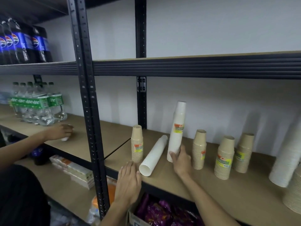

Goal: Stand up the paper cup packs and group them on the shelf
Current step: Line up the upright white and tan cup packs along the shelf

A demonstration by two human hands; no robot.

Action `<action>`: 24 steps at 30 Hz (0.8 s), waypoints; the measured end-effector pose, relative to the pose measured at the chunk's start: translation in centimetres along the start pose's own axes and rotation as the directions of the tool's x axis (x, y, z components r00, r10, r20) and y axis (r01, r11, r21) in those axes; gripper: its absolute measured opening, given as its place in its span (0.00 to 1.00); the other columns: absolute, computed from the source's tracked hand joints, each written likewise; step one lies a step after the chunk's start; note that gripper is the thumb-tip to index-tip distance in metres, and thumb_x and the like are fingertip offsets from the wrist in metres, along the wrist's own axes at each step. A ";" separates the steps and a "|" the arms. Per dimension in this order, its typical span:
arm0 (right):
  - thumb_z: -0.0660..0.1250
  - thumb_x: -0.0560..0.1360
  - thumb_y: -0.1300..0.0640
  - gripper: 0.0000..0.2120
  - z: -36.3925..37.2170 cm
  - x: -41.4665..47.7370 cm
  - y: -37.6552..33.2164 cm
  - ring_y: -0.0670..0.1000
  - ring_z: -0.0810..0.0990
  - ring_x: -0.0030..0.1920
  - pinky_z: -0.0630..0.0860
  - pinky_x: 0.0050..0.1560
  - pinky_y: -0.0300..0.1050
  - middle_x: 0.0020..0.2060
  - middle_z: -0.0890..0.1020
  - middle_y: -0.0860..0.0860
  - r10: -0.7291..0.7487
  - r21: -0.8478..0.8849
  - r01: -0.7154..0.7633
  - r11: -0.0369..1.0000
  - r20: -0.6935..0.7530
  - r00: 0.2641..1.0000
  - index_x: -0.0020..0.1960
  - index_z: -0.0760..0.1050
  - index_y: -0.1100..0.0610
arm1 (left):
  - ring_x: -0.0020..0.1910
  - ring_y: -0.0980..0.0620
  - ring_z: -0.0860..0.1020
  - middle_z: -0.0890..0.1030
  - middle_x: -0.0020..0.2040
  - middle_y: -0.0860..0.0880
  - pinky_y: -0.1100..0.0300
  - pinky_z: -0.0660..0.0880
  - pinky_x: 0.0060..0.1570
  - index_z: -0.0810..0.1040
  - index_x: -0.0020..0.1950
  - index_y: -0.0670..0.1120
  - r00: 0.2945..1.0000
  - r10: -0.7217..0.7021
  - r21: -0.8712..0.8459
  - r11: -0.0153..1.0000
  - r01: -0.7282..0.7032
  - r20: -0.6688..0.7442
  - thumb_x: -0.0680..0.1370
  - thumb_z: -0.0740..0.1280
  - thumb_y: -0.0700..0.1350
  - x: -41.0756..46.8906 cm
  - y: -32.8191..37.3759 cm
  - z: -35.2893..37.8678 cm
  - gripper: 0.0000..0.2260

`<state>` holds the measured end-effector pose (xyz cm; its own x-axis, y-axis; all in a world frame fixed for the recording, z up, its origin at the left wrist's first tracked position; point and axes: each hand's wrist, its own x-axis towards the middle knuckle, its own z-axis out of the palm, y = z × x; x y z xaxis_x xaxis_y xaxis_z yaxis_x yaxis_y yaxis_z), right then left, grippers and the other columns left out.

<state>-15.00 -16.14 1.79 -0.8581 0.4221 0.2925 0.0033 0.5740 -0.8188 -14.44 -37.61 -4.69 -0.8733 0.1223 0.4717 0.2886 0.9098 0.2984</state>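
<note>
the tall white cup pack (176,131) stands upright near the middle of the shelf (211,181), mouth down, and the right hand (181,159) has its fingers (173,156) wrapped around the base, holding it there, most likely because a stack this high and narrow would tip if let go too soon. at about eight o'clock from it, just beside, a second white cup pack (154,156) lies on its side with the open mouth toward the shelf's front edge; that is the one not yet stood up. the left hand (128,181) rests flat at the shelf lip with fingers spread wide and empty, one fingertip touching or nearly touching the rim of the lying pack, which i judge a ready position for rolling it up onto its base. at nine o'clock from the tall pack a short brown cup pack (137,144) stands by the black upright post (91,103); at three o'clock three more brown packs (199,150) (225,158) (244,153) stand in a loose row, apart from one another, so the grouping looks unfinished. at the far right edge a large white stack (286,159) leans, partly cut off. far off at nine o'clock another person's hand (60,132) rests on the neighbouring shelf bay near a pack of clear soda bottles (37,105).
</note>
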 end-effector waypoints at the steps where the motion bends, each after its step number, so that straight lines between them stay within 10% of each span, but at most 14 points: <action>1: 0.66 0.79 0.52 0.23 0.1 0.1 -0.1 0.61 0.78 0.58 0.73 0.51 0.48 0.56 0.81 0.57 0.004 0.001 -0.004 1.000 0.003 1.000 0.72 0.64 0.56 | 0.76 0.51 0.59 0.65 0.76 0.46 0.57 0.47 0.76 0.63 0.76 0.43 1.000 0.006 0.008 1.000 -0.006 0.001 0.78 0.36 0.55 0.0 -0.1 -0.1 0.33; 10: 0.67 0.79 0.54 0.28 -0.1 -1.8 -0.3 0.61 0.75 0.64 0.72 0.59 0.51 0.64 0.78 0.60 0.069 0.022 -0.069 0.997 -0.029 0.997 0.74 0.62 0.62 | 0.73 0.54 0.63 0.68 0.74 0.50 0.57 0.56 0.72 0.65 0.74 0.48 0.996 0.016 -0.098 0.995 -0.008 0.083 0.83 0.48 0.55 0.5 -0.8 -1.6 0.23; 13: 0.66 0.79 0.50 0.19 0.0 -4.7 -1.6 0.52 0.76 0.48 0.68 0.45 0.41 0.54 0.80 0.58 0.045 0.019 -0.042 0.999 -0.162 0.986 0.63 0.72 0.62 | 0.63 0.50 0.72 0.77 0.63 0.47 0.54 0.66 0.61 0.73 0.66 0.46 0.996 -0.071 -0.224 0.971 0.081 0.054 0.83 0.56 0.50 2.4 -2.3 -3.2 0.15; 18: 0.53 0.72 0.25 0.37 1.9 -2.7 -5.9 0.54 0.82 0.44 0.77 0.42 0.47 0.43 0.82 0.55 0.293 -0.225 -0.238 0.945 0.257 0.921 0.47 0.76 0.59 | 0.75 0.47 0.61 0.65 0.75 0.43 0.53 0.55 0.74 0.63 0.75 0.42 0.974 -0.096 -0.010 0.995 0.100 0.203 0.79 0.44 0.58 3.4 -3.4 -2.8 0.30; 24: 0.74 0.68 0.45 0.22 2.0 -0.8 -6.1 0.54 0.83 0.46 0.84 0.39 0.47 0.47 0.81 0.54 0.362 -0.068 -0.373 0.925 0.451 0.816 0.53 0.74 0.59 | 0.77 0.50 0.56 0.60 0.78 0.45 0.55 0.50 0.75 0.59 0.78 0.43 0.982 -0.061 -0.008 0.998 0.064 0.177 0.80 0.42 0.59 3.5 -4.4 -1.9 0.31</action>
<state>-15.36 -21.43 5.58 -0.9305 0.2359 -0.2802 0.3577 0.4214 -0.8333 -18.01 -41.91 -2.73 -0.9449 0.1348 0.2982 0.2357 0.9125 0.3344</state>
